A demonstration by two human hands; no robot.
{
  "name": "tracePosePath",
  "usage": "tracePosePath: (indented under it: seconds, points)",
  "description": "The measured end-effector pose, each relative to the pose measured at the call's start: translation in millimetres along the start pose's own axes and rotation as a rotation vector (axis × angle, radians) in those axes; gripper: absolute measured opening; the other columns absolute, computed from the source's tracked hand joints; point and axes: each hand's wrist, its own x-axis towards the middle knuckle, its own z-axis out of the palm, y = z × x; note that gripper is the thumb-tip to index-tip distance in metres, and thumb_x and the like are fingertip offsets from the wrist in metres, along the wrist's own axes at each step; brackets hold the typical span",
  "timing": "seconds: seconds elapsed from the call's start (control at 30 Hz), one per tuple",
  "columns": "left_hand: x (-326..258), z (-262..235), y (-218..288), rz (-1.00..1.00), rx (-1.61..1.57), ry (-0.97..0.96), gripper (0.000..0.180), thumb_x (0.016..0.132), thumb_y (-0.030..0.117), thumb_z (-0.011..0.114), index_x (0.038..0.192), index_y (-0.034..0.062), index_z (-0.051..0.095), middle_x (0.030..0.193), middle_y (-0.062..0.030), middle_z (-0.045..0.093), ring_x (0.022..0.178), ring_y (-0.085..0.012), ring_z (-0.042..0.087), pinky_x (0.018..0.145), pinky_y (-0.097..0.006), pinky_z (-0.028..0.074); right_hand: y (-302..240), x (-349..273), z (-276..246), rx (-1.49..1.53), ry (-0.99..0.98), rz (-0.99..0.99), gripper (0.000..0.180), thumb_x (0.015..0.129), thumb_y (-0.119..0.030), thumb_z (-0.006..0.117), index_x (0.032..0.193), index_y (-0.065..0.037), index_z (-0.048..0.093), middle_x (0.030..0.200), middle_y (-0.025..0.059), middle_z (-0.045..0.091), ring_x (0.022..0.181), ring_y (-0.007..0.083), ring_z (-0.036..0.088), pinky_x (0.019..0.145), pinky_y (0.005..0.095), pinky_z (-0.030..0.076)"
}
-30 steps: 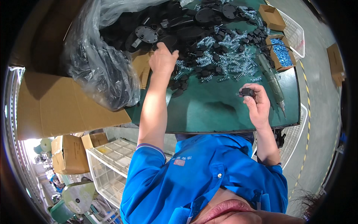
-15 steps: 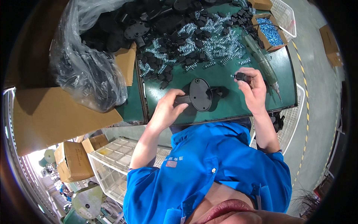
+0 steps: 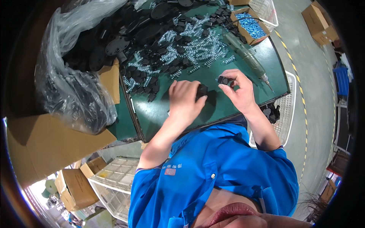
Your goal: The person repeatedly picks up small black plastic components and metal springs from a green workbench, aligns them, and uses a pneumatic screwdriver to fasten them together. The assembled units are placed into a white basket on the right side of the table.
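Observation:
My left hand (image 3: 185,100) is closed around a black plastic part (image 3: 202,90) just above the green tabletop, and most of that part is hidden behind the fingers. To the right, my right hand (image 3: 240,90) pinches a small black block (image 3: 223,80) between thumb and fingers. A bit of metal, seemingly a spring end, shows at the block's left side. Beyond both hands lies a spread of loose coil springs (image 3: 205,47) mixed with small black blocks (image 3: 152,89). A green electric screwdriver (image 3: 247,57) rests on the table, past my right hand.
An open cardboard box of blue screws (image 3: 251,27) stands at the far right. Black plastic parts with oval plates (image 3: 117,46) are heaped at the far left beside a clear plastic bag (image 3: 72,83). White crates (image 3: 114,186) stand below the table at left, another (image 3: 287,110) at right.
My left hand has turned over the black part with the oval plate, whose face no longer shows. My right hand has brought the small block closer to it. The whole view has shifted.

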Motion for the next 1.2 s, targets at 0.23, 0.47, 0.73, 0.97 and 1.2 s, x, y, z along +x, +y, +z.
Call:
tracePosePath:
  seconds: [0.23, 0.47, 0.73, 0.97, 1.2]
  points:
    - [-4.0, 1.2, 7.3, -0.521, -1.715, -0.105, 0.043, 0.095, 0.030, 0.065, 0.127, 0.0023, 0.055, 0.113, -0.0089, 0.064, 0.101, -0.0169, 0.064, 0.088, -0.032, 0.054, -33.1, 5.4, 3.6, 0.139, 0.031, -0.176, 0.028, 0.080, -0.003, 0.076, 0.104, -0.002, 0.061, 0.105, 0.0122, 0.067, 0.082, 0.0162, 0.066, 0.062, 0.0254, 0.051]
    - [-9.3, 20.1, 36.9, -0.502, -2.078, -0.117, 0.046, 0.097, 0.031, 0.062, 0.134, 0.0059, 0.052, 0.126, -0.0089, 0.057, 0.116, -0.0186, 0.057, 0.098, -0.035, 0.050, -32.3, 2.6, 12.5, -0.046, 0.150, -0.342, 0.031, 0.079, -0.012, 0.079, 0.105, -0.003, 0.063, 0.102, 0.0165, 0.067, 0.084, 0.0295, 0.067, 0.074, 0.0351, 0.054]
    - [-0.8, 17.0, 24.1, -0.335, -1.678, -0.068, 0.043, 0.088, 0.015, 0.073, 0.127, 0.0035, 0.059, 0.112, -0.0032, 0.065, 0.102, -0.0129, 0.061, 0.090, -0.030, 0.051, -62.0, 11.9, -24.9, -0.354, -0.083, -0.258, 0.026, 0.078, -0.017, 0.076, 0.099, -0.004, 0.066, 0.077, 0.0091, 0.063, 0.070, 0.0300, 0.064, 0.059, 0.0382, 0.049]
    - [10.2, 5.1, 31.0, -0.346, -1.496, -0.163, 0.039, 0.090, 0.019, 0.073, 0.122, 0.0000, 0.062, 0.106, -0.0025, 0.065, 0.094, -0.0083, 0.060, 0.082, -0.024, 0.050, -65.0, 24.9, -43.5, -0.394, -0.247, -0.183, 0.024, 0.078, -0.021, 0.075, 0.095, -0.006, 0.067, 0.073, 0.0094, 0.062, 0.064, 0.0302, 0.063, 0.054, 0.0401, 0.047]
    - [26.3, -5.2, 15.2, -0.271, -1.186, -0.273, 0.035, 0.086, 0.020, 0.074, 0.114, 0.0008, 0.067, 0.095, -0.0017, 0.067, 0.090, -0.0091, 0.060, 0.077, -0.027, 0.049, -20.3, 19.1, -26.1, -0.217, -0.152, -0.300, 0.026, 0.070, -0.022, 0.080, 0.088, -0.006, 0.069, 0.070, 0.0061, 0.062, 0.062, 0.0254, 0.063, 0.051, 0.0370, 0.045]
